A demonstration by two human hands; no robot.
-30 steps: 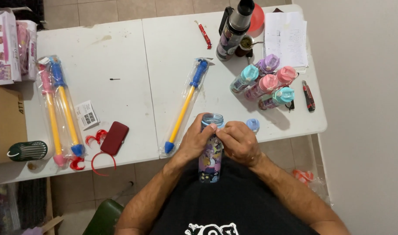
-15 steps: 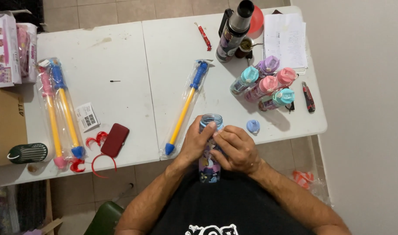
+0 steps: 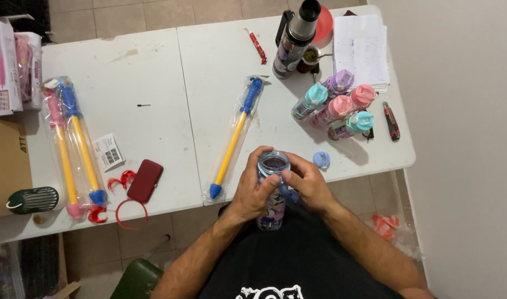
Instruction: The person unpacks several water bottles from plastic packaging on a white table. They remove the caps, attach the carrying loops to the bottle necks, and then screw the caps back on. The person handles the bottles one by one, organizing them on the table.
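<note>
From the head camera, looking straight down: both hands hold a clear plastic bottle (image 3: 273,191) printed with purple and dark figures, at the near edge of the white table (image 3: 154,72), over the person's black shirt. The bottle stands nearly upright, its long axis running toward the camera, so that its open round mouth faces up and the base sits lower, toward the lap. The left hand (image 3: 256,188) wraps the bottle's left side, fingers clenched around the neck and body. The right hand (image 3: 309,182) closes on the right side, thumb pressed near the rim; a small blue piece shows between its fingers and the bottle, too hidden to tell what it is.

Just beyond the right hand a round blue cap (image 3: 321,159) lies on the table. Farther back a cluster of similar bottles (image 3: 336,105) lies tilted, with teal, pink and purple lids. A long toy with a yellow tube and blue ends (image 3: 234,138), sealed in glossy clear wrap, lies diagonally left of the hands. Two more wrapped tube toys (image 3: 73,147) lie at the far left, near a dark red case (image 3: 145,180) and a thin red headband (image 3: 129,213).
</note>
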